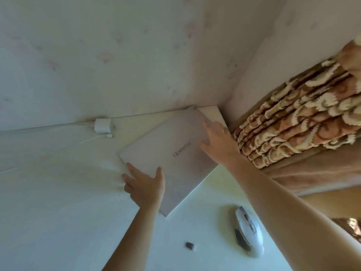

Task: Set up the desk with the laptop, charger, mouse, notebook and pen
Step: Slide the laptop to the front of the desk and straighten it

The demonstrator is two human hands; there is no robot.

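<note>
A closed silver laptop (172, 153) lies at an angle on the white desk (58, 192), its far corner close to the wall. My left hand (145, 184) rests on its near-left edge, thumb on the lid and fingers over the side. My right hand (216, 137) lies flat on its far-right edge, fingers spread. A white charger brick (102, 125) with a white cable sits against the wall to the left. A white mouse (249, 231) lies at the desk's right side. No notebook or pen is in view.
A small dark dongle (189, 245) lies on the desk near the mouse. A patterned brown and cream curtain (297, 118) hangs just past the desk's right edge. Pale wallpapered walls meet in a corner behind the laptop.
</note>
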